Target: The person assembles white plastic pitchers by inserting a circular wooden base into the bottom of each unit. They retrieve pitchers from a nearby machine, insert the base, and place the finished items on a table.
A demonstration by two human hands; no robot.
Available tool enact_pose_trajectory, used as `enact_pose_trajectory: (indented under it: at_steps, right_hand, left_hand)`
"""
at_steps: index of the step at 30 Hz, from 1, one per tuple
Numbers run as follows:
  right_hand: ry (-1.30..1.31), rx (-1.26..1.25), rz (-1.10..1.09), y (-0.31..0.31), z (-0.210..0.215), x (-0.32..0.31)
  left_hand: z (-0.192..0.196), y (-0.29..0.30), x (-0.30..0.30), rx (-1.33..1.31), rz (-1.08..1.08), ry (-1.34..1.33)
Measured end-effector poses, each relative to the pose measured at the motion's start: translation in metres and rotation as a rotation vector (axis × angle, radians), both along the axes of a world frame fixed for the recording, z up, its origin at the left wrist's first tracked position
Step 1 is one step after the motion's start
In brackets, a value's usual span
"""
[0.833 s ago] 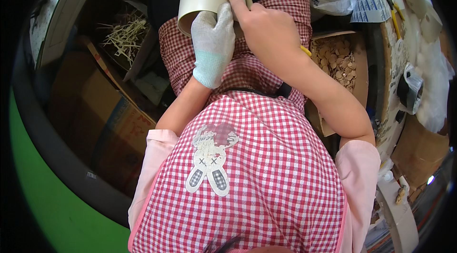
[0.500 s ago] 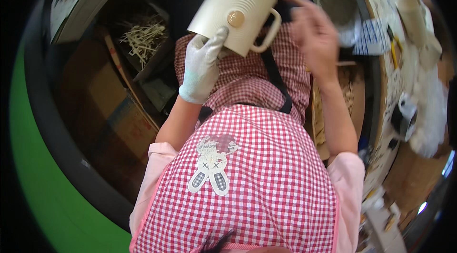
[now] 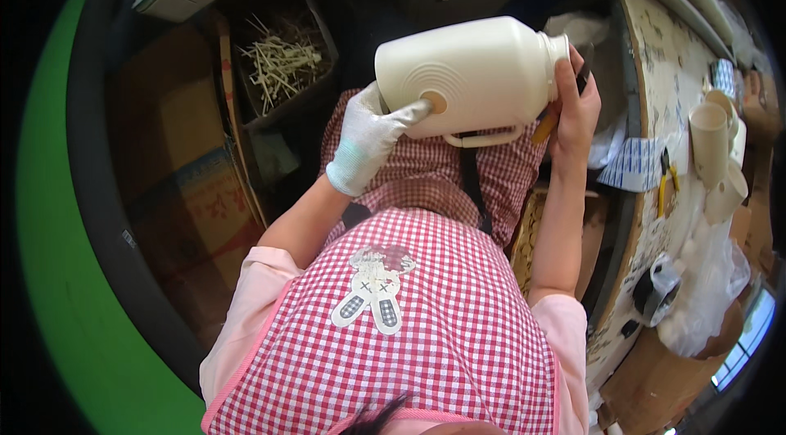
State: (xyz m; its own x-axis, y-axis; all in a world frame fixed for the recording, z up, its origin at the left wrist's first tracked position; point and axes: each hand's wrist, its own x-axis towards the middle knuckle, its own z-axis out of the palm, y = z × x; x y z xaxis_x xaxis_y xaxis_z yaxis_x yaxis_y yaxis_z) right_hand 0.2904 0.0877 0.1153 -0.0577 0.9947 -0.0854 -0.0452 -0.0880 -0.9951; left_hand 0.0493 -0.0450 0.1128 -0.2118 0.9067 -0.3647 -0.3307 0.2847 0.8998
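Observation:
A cream plastic jug-shaped shell (image 3: 483,67) with a side handle lies on its side above my lap, its threaded neck to the right. My left hand (image 3: 363,136), in a white knitted glove, grips its base end, the thumb pressed on a round tan disc (image 3: 434,103) amid raised rings. At the neck, my bare right hand (image 3: 575,112) is closed with its thumb at the rim. A small hand tool with a yellow-orange part (image 3: 544,126) is in that hand; its exact kind is hidden by the fingers.
Left of my knees, a bin (image 3: 282,67) holds thin cream plastic offcuts beside cardboard (image 3: 209,206). On the right, a worn workbench (image 3: 655,58) carries yellow-handled pliers (image 3: 665,181), cream cylinders (image 3: 709,140) and clear plastic bags (image 3: 696,296). A cardboard box (image 3: 663,361) stands beyond.
The jug shell has turned from upright-tilted to lying sideways, its neck now pointing right. My right hand has come from beside the handle to the neck, with a small tool now visible in it.

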Motion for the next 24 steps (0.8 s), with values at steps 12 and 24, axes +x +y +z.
enact_pose_trajectory:
  at_steps: [12, 24]
  right_hand:
    - [0.222, -0.033, 0.045, 0.032, 0.048, -0.045]
    - [-0.485, 0.378, 0.021, 0.044, 0.0, -0.026]
  left_hand:
    - [0.011, 0.031, -0.086, 0.328, 0.132, -0.11]
    - [0.109, 0.035, -0.258, 0.541, 0.618, 0.742]
